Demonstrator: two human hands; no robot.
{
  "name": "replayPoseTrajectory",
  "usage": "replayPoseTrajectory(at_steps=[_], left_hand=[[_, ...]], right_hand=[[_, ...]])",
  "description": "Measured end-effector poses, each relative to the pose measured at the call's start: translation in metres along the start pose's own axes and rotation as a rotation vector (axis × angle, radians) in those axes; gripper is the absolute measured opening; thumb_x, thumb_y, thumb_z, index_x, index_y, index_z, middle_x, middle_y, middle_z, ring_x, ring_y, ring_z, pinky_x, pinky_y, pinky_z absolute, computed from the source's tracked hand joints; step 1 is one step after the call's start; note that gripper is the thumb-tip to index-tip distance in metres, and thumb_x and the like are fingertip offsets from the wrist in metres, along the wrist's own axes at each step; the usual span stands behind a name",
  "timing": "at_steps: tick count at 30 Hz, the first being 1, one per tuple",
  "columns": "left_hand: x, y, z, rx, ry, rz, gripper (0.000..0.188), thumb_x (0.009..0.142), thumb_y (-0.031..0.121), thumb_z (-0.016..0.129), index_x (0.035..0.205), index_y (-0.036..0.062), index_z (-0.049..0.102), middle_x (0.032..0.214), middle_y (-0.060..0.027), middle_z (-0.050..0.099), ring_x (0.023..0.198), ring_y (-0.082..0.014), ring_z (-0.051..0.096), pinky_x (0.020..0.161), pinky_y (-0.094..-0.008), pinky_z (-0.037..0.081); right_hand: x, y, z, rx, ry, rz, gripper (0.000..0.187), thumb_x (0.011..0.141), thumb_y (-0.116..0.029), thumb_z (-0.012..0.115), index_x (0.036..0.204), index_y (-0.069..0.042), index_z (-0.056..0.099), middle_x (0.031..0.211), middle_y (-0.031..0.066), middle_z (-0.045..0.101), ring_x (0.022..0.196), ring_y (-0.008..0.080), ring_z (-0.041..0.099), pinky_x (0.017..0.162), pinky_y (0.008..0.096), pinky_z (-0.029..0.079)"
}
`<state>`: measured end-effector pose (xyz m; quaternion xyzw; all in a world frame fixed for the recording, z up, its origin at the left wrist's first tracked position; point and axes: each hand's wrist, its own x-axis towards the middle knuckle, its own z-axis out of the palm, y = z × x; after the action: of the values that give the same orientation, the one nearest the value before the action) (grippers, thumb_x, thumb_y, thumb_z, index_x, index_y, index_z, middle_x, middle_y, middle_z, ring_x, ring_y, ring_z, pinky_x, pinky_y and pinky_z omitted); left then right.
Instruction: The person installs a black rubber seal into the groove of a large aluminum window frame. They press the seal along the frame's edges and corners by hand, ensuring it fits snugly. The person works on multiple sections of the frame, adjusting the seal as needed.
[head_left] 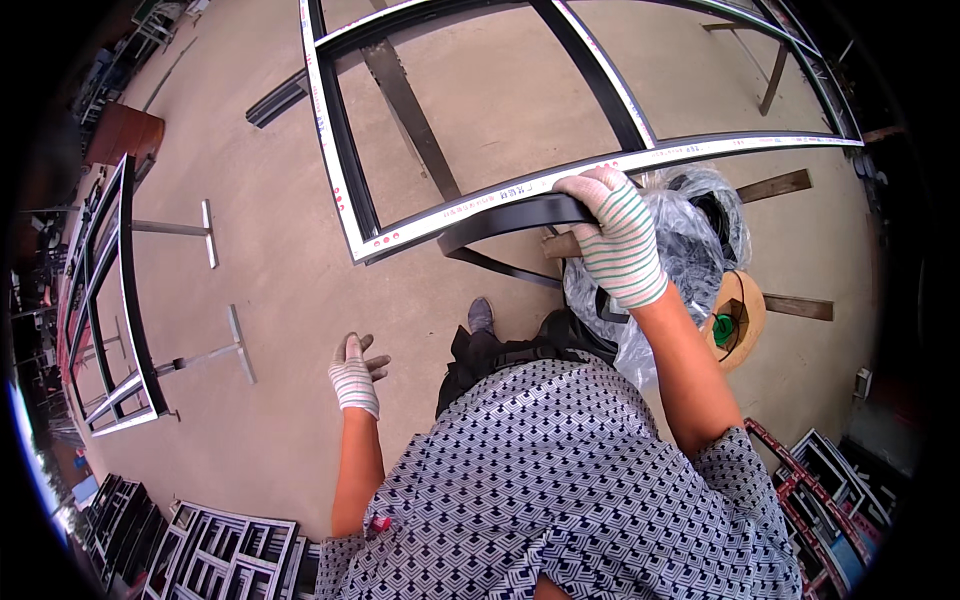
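My right hand [618, 235], in a white glove with green stripes, is closed around a black sealing strip [515, 214] at the near edge of a large window frame [480, 200]. The strip bends out to the left of the hand and loops back toward my waist. White film with printed marks covers the frame's face. My left hand [354, 375], gloved alike, hangs low on my left, its fingers apart and nothing in them. Below the right hand lies a clear plastic bag [685, 225] with black coiled strip inside.
A straw-coloured hat [742, 335] with something green in it lies right of my forearm. Wooden bars [800, 308] stick out near it. Another frame [130, 290] stands on metal supports [238, 345] at left. Stacked frames [235, 560] fill the lower left, more [815, 500] the lower right.
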<state>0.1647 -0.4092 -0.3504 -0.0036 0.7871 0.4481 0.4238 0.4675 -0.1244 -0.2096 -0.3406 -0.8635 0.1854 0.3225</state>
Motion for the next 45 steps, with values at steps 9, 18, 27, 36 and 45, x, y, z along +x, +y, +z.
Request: replayPoseTrajectory(at_steps=[9, 18, 27, 36, 45], left_hand=[[-0.087, 0.131, 0.055, 0.006, -0.512, 0.931, 0.06, 0.105, 0.018, 0.058, 0.159, 0.0009, 0.037, 0.143, -0.0263, 0.061, 0.093, -0.0197, 0.076, 0.088, -0.0337, 0.059], [-0.186, 0.201, 0.079, -0.306, -1.294, 0.926, 0.072, 0.101, 0.017, 0.061, 0.165, 0.0069, 0.03, 0.142, -0.0317, 0.06, 0.11, -0.0346, 0.075, 0.103, -0.0497, 0.052], [-0.209, 0.236, 0.108, -0.044, -2.255, 0.617, 0.056, 0.098, 0.032, 0.062, 0.144, 0.0041, 0.047, 0.131, -0.0254, 0.065, 0.108, -0.0342, 0.073, 0.097, -0.048, 0.054], [-0.21, 0.238, 0.13, 0.21, -2.674, 0.602, 0.053, 0.096, 0.047, 0.063, 0.124, 0.0013, 0.064, 0.12, -0.0191, 0.07, 0.105, -0.0339, 0.072, 0.09, -0.0462, 0.057], [-0.224, 0.278, 0.116, 0.388, -2.339, 0.518, 0.052, 0.097, 0.048, 0.062, 0.117, 0.0013, 0.073, 0.116, -0.0204, 0.073, 0.105, -0.0343, 0.071, 0.088, -0.0476, 0.057]], right_hand=[[-0.031, 0.019, -0.031, 0.074, 0.061, 0.078, 0.04, 0.074, 0.008, 0.075, 0.112, -0.005, 0.071, 0.105, 0.012, 0.069, 0.098, 0.0297, 0.068, 0.091, 0.0369, 0.054], [-0.053, 0.011, -0.055, 0.125, 0.102, 0.194, 0.036, 0.072, 0.004, 0.075, 0.107, -0.004, 0.071, 0.102, 0.0124, 0.069, 0.099, 0.0309, 0.068, 0.091, 0.0377, 0.055], [-0.069, -0.002, -0.044, 0.148, 0.15, 0.109, 0.031, 0.075, -0.001, 0.08, 0.104, -0.006, 0.073, 0.097, 0.0101, 0.068, 0.094, 0.0314, 0.068, 0.084, 0.0402, 0.055], [-0.076, -0.015, -0.027, 0.267, 0.147, 0.088, 0.037, 0.067, -0.003, 0.079, 0.103, -0.008, 0.073, 0.096, 0.01, 0.067, 0.094, 0.0334, 0.066, 0.083, 0.0439, 0.054], [-0.06, -0.031, -0.026, 0.256, 0.052, 0.036, 0.035, 0.07, -0.01, 0.078, 0.104, -0.01, 0.072, 0.097, 0.0083, 0.066, 0.096, 0.0327, 0.066, 0.086, 0.0439, 0.052]])
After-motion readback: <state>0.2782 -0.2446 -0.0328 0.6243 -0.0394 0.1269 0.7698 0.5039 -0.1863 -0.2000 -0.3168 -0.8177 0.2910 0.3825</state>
